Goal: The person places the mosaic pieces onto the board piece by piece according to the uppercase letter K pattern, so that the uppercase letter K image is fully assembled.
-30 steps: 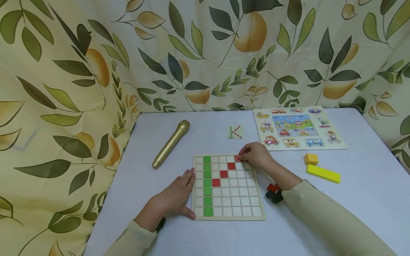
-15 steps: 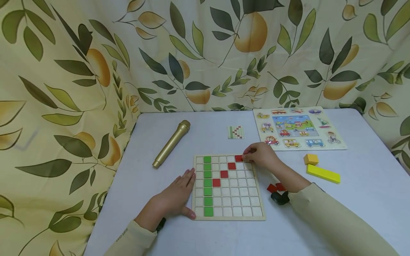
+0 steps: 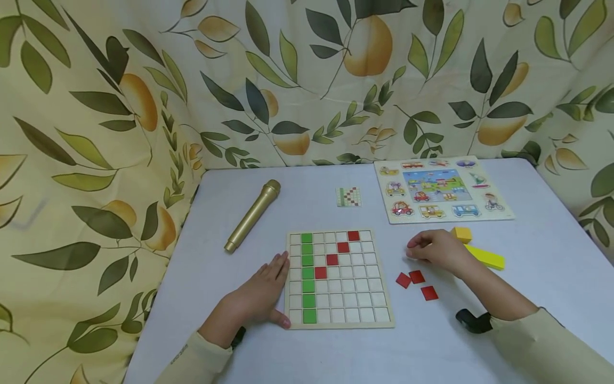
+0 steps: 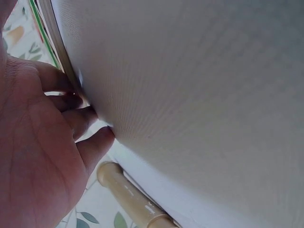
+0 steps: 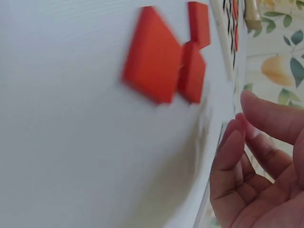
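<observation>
A wooden grid board [image 3: 345, 293] lies flat, with a column of green tiles [image 3: 308, 273] and a rising diagonal of red tiles [image 3: 332, 260] in its cells. Along the board's left edge rests my left hand [image 3: 256, 293], fingers extended and thumb at the lower corner. My right hand [image 3: 438, 250] hovers over the table right of the board, fingers loosely bent. In the right wrist view nothing shows between its thumb and fingers [image 5: 228, 152]. Just below it lie 3 loose red tiles [image 3: 417, 277], one of them [image 5: 154, 57] large and blurred in the right wrist view.
A gold microphone [image 3: 252, 216] lies left of the board. Behind the board is a small pattern card [image 3: 348, 197], and a vehicle picture puzzle [image 3: 441, 213] lies at the back right. A yellow cube [image 3: 462, 234] and yellow bar [image 3: 488, 258] sit beside my right hand. Leaf-patterned cloth hangs behind.
My right hand has let go of the red tile in the top row and moved right, off the board, uncovering the loose red tiles. The left hand stays on the board's edge.
</observation>
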